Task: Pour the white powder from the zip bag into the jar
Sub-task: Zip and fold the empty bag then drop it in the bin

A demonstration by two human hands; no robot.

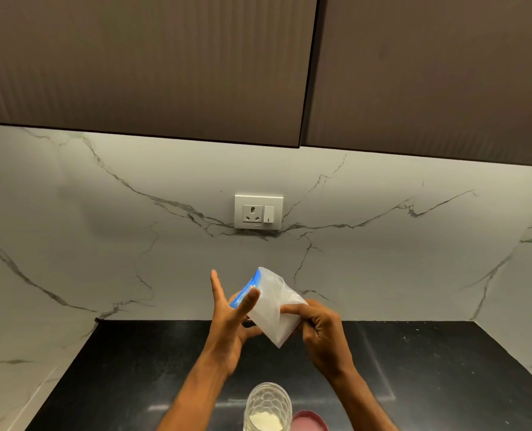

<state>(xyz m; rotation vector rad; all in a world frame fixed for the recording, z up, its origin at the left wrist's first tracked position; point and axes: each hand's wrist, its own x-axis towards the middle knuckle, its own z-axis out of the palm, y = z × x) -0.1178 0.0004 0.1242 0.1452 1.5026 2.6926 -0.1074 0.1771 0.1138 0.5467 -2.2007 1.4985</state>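
Fingers (219, 287) of the left hand (230, 321) are spread wide and straight, the forefinger laid across the blue zip edge of the bag (269, 309) — the thumb below presses the bag's near side. Right hand (322, 329) pinches the bag's lower corner, thumb and curled fingers closed on the plastic. Bag is held in the air between both hands, tilted, zip end up and to the left, above the black counter (445, 368) and in front of the marble wall (383, 259). Jar (268, 407) stands upright on the counter below the hands, a little white powder (265, 422) at its bottom. Just right of it lies a pink lid (310, 422) — partly cut off by the frame edge. A socket (258, 212) sits on the wall.
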